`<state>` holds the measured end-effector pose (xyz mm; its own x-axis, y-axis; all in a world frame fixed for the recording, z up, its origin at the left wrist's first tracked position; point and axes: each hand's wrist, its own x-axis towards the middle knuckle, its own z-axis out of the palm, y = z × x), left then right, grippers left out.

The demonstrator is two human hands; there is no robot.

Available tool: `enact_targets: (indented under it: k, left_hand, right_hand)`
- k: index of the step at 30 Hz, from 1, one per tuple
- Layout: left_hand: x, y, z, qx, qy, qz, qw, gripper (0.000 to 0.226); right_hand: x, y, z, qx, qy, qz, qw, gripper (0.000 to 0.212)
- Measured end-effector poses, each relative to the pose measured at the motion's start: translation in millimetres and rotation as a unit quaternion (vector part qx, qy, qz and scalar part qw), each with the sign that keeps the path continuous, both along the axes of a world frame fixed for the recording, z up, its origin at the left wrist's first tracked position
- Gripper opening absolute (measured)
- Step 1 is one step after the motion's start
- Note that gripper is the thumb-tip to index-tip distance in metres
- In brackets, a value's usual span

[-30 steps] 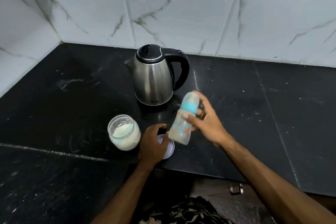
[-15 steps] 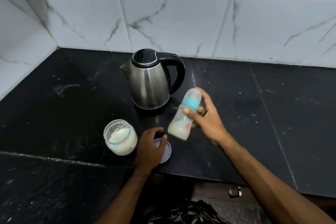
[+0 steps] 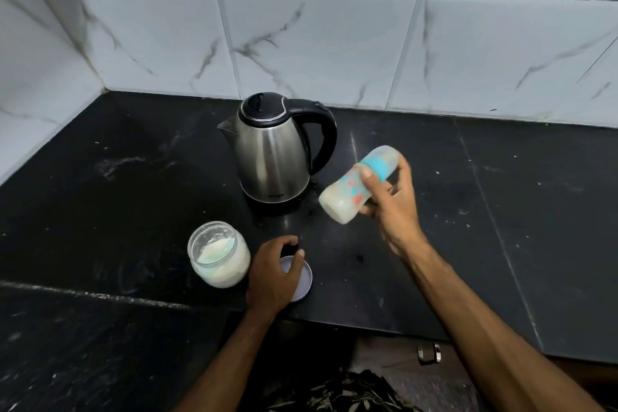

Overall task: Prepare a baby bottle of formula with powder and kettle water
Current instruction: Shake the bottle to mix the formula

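Observation:
My right hand [image 3: 393, 207] grips a capped baby bottle [image 3: 354, 192] with a blue collar and milky liquid inside. The bottle is tilted steeply, base down-left, in the air just right of the steel kettle [image 3: 272, 157]. The kettle stands closed on the black counter [image 3: 100, 177]. An open glass jar of white powder [image 3: 219, 254] stands in front of the kettle. My left hand [image 3: 272, 274] rests with curled fingers on the jar's round pale lid [image 3: 302, 281], which lies flat on the counter beside the jar.
White marble-pattern tiles form the wall behind [image 3: 317, 43] and to the left. The counter's front edge [image 3: 368, 324] runs just behind my left wrist. A small metal fitting [image 3: 429, 353] shows below the edge.
The bottle has tipped further over toward horizontal in my right hand, as in a shaking motion. My left hand stays on the lid. The camera view has shifted slightly.

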<state>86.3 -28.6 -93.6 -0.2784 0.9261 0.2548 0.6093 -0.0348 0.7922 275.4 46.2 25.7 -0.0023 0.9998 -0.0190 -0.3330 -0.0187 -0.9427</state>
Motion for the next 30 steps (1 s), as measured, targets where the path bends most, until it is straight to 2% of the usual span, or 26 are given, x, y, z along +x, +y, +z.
enact_targets:
  k: [2, 6, 7, 12, 14, 18, 20, 23, 25, 27, 29, 30]
  left_hand:
    - [0.1, 0.4, 0.1, -0.004, -0.001, 0.002, 1.0, 0.02]
    - [-2.1, 1.1, -2.0, -0.029, -0.006, -0.009, 1.0, 0.03]
    - [-2.3, 0.9, -1.8, -0.031, -0.008, -0.01, 0.999, 0.03]
    - [0.3, 0.3, -0.1, -0.011, -0.01, -0.001, 1.0, 0.02]
    - [-0.5, 0.2, -0.5, -0.008, -0.008, -0.002, 1.0, 0.021]
    - [-3.0, 1.1, -2.6, -0.033, -0.014, -0.013, 0.999, 0.031]
    - [-2.7, 0.4, -1.6, -0.022, -0.008, -0.007, 1.0, 0.027]
    - [-1.1, -0.2, -0.4, -0.008, -0.009, -0.006, 1.0, 0.02]
    - [-0.4, 0.2, 0.3, -0.01, -0.012, -0.005, 1.0, 0.02]
    - [-1.5, 1.0, -0.9, -0.013, -0.01, -0.002, 1.0, 0.022]
    - [-2.5, 0.9, -1.5, -0.031, -0.016, -0.006, 0.999, 0.032]
    - [-3.0, 0.6, -1.5, -0.033, -0.019, -0.009, 0.999, 0.035]
  right_hand:
    - [-2.1, -4.2, -2.0, -0.005, 0.003, 0.005, 1.0, 0.075]
    - [-8.6, -26.1, -19.9, 0.005, -0.101, 0.186, 0.977, 0.078]
    - [-7.9, -24.6, -19.3, 0.013, -0.104, 0.186, 0.977, 0.079]
    - [0.3, 2.7, -1.0, -0.001, 0.018, -0.024, 1.0, 0.071]
    - [-2.6, -0.5, -6.1, -0.011, 0.022, 0.0, 1.0, 0.074]
    - [-12.6, -20.2, -22.4, -0.011, -0.097, 0.173, 0.98, 0.082]
    - [-10.6, -14.4, -17.1, 0.008, -0.083, 0.134, 0.987, 0.076]
    - [-5.5, 0.4, -1.6, -0.006, 0.007, 0.001, 1.0, 0.072]
    - [-7.2, 0.1, -2.0, -0.01, 0.023, -0.021, 0.999, 0.072]
    - [-12.2, -11.7, -9.5, -0.017, -0.022, 0.057, 0.998, 0.075]
    - [-15.2, -22.9, -16.6, -0.012, -0.09, 0.178, 0.98, 0.08]
    - [-14.3, -23.3, -17.5, -0.004, -0.108, 0.208, 0.972, 0.082]
